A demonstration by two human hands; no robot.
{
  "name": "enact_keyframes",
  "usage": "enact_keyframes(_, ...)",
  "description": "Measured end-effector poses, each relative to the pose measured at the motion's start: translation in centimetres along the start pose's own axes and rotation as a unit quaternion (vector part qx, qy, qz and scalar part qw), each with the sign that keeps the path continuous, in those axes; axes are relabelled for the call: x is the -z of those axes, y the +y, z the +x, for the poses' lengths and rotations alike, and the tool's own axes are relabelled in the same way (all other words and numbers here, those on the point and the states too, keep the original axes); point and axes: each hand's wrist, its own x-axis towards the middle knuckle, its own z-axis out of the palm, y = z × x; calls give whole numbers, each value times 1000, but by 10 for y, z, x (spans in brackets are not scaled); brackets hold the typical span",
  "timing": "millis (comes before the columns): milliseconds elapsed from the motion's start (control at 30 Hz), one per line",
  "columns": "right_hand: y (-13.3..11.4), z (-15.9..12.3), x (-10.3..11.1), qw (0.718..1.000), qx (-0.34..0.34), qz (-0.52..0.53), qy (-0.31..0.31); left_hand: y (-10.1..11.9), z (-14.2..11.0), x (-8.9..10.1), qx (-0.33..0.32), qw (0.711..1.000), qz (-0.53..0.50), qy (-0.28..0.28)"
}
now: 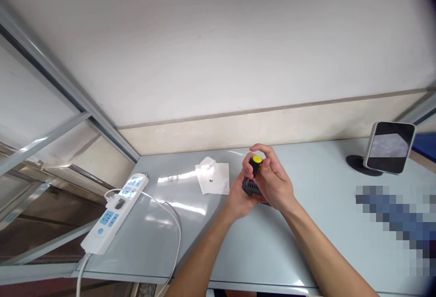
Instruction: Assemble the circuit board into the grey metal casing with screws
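Note:
My right hand [277, 181] is closed around a screwdriver [255, 163] with a black handle and a yellow end cap; the handle stands nearly upright and its tip is hidden. Beneath it, my left hand [240, 197] grips a dark device with a slotted vent [251, 187]; my fingers and right hand cover most of it. Both hands are close together above the table. Left of them lies a white sheet of paper [218, 172] with tiny dark pieces on it, too small to name.
A white power strip [116, 215] lies at the left, its white cable [179, 224] looping across the grey table [252, 251]. At the right stands a screen on a round black base [390, 147], near a pixelated blue patch [395, 210]. A wall [238, 129] closes the back.

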Motion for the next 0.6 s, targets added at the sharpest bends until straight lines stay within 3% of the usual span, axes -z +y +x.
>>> enact_keyframes(200, 1, 0, -3, 997, 35, -67, -7, 1, 1, 1, -4, 999, 53, -6)
enact_keyframes(300, 0, 1, -5, 998, -1, -55, 10, 1, 1, 0, 12, 999, 39, -3)
enact_keyframes(433, 2, 4, -13, 996, -48, -3, 78, 0, 0, 1, 42, 999, 24, 11)
enact_keyframes(600, 7, 5, -13, 999, 10, -8, 40, 0, -1, 2, 50, 998, 34, -1)
